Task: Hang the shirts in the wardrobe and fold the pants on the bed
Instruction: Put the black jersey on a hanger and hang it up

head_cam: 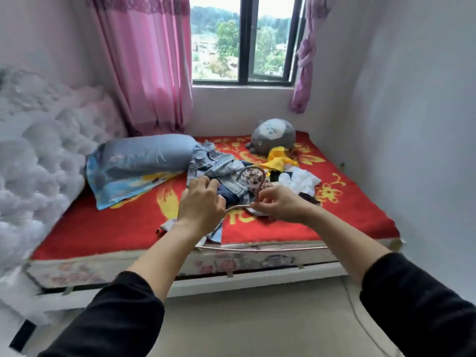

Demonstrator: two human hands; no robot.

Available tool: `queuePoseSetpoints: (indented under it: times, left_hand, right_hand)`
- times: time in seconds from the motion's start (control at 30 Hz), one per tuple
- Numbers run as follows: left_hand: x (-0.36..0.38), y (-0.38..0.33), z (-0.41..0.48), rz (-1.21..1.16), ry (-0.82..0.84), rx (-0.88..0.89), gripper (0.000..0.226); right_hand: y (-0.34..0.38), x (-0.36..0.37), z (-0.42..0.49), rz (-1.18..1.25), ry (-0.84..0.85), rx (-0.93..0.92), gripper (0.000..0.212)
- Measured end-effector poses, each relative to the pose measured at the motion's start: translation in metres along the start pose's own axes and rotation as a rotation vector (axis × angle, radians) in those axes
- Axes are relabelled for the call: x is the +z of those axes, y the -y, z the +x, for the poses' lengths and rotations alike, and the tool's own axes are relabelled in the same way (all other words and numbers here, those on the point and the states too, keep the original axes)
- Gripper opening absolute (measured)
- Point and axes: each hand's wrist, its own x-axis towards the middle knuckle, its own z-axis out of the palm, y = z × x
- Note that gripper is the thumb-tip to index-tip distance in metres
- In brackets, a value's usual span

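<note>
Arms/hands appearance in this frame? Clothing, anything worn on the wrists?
Bare left hand and bare right hand, no gloves. The forearms are bare too. The left sleeve and the right sleeve are plain black fabric, pushed up toward the elbows, with no print or logo showing. No watch, bracelet or ring is visible.

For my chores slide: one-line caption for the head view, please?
Left hand and right hand hold a pink hanger in front of the clothes pile on the bed.
</note>
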Motion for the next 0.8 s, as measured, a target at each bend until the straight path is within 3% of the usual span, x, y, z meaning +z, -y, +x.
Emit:
queuePoseSetpoints:
  times: [0.27, 0.8]
  left_hand:
    - [0.123, -0.083, 0.101, -0.006, 0.225, 0.149, 0.037]
    - [0.373, -0.114, 0.328, -0.040, 0.638, 0.151, 0.035]
  right_hand:
    - [-0.132, -0.070, 0.037, -0.021, -0.132, 0.244, 0.032]
    - [-0.351, -0.152, 0.211, -0.001, -0.206, 0.751, 0.039]
